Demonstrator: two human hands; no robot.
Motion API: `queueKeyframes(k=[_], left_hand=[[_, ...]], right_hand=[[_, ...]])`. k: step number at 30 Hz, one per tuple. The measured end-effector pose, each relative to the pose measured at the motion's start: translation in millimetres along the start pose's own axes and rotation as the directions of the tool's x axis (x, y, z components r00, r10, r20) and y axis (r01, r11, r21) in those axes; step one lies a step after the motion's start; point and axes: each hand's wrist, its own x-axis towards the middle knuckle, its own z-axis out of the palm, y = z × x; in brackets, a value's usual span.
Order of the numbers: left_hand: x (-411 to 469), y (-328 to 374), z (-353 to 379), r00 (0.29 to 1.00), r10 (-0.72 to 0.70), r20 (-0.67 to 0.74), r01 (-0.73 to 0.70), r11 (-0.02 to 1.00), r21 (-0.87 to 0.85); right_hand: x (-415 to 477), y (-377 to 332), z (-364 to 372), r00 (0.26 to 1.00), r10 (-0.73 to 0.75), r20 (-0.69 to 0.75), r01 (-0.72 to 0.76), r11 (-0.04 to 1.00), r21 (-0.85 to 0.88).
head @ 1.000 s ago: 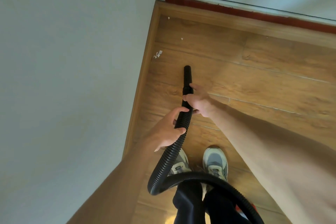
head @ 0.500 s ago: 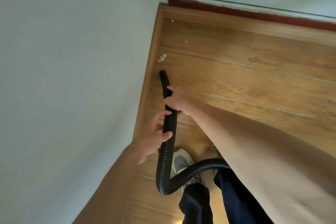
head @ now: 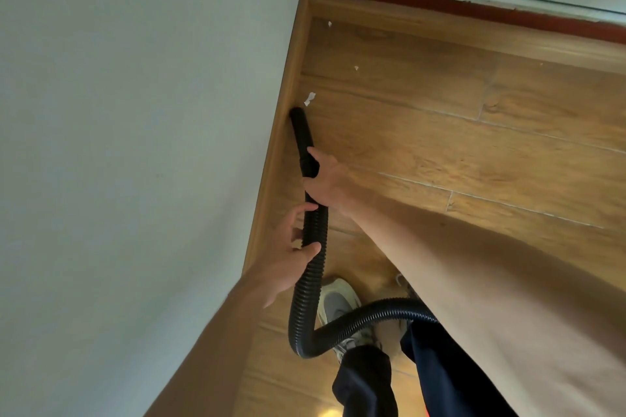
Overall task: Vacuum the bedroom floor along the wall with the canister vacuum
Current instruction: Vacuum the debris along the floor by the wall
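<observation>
A black ribbed vacuum hose (head: 306, 301) ends in a smooth black nozzle (head: 299, 127) whose tip lies against the wooden skirting board (head: 283, 132), just below a white scrap of paper (head: 309, 98). My right hand (head: 327, 181) grips the nozzle where it joins the hose. Lower down, my left hand (head: 291, 257) holds the ribbed hose with thumb and fingers curled round it. The hose loops back past my shoes. The canister is out of view.
The pale wall (head: 135, 145) fills the left side. Two smaller white scraps (head: 356, 68) (head: 329, 23) lie on the wooden floor (head: 474, 132) nearer the corner. A red door frame (head: 474, 8) with a white door runs along the top. My shoe (head: 338, 301) stands by the hose loop.
The nozzle has swung left from the open floor to the skirting board and forward to the paper scrap. Both hands moved with it, and the hose loop shifted.
</observation>
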Motion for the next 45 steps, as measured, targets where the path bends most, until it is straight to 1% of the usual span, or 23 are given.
queueKeyframes(k=[3,7,13,16,18,20,22,29,32,35,40,42,45], left_hand=[[9,10,3,1.000,0.013,0.019,-0.014,0.999,0.039],[19,27,13,0.997,0.059,0.055,-0.063,0.995,0.082],[30,55,39,0.981,0.090,0.172,-0.122,0.976,0.183],[36,71,48,0.966,0.112,0.234,-0.165,0.961,0.221],[41,81,49,0.959,0.112,0.261,-0.175,0.957,0.232],[44,85,48,0.957,0.110,0.268,-0.175,0.957,0.231],[45,85,44,0.962,0.119,0.247,-0.172,0.963,0.208],[43,66,19,0.986,0.113,0.124,-0.127,0.986,0.112],[44,65,11,0.991,0.090,0.098,-0.096,0.994,0.060],[53,75,8,0.992,0.098,0.086,-0.102,0.994,0.048],[71,97,19,0.985,0.129,0.117,-0.135,0.990,0.051],[77,102,21,0.984,0.127,0.126,-0.133,0.990,0.037],[80,104,17,0.988,0.115,0.106,-0.117,0.993,0.010]], right_hand=[[6,0,-15,1.000,-0.006,-0.012,0.006,1.000,-0.017],[8,6,-38,0.996,-0.011,-0.088,0.012,1.000,0.007],[-7,27,-84,0.976,0.052,-0.213,-0.030,0.994,0.107],[-10,35,-104,0.952,0.070,-0.299,-0.024,0.988,0.153],[-10,35,-114,0.945,0.073,-0.318,-0.018,0.985,0.171],[-8,30,-119,0.951,0.084,-0.296,-0.028,0.982,0.188],[-4,23,-118,0.961,0.084,-0.264,-0.034,0.981,0.189],[17,-8,-83,0.988,0.028,-0.151,-0.021,0.999,0.048],[27,-21,-75,0.993,0.008,-0.119,-0.009,1.000,-0.006],[36,-30,-79,0.990,0.002,-0.141,-0.009,0.999,-0.046],[47,-35,-106,0.980,-0.022,-0.200,0.003,0.996,-0.094],[51,-38,-114,0.978,-0.029,-0.208,0.006,0.994,-0.108],[56,-46,-113,0.977,-0.028,-0.210,0.001,0.992,-0.124]])
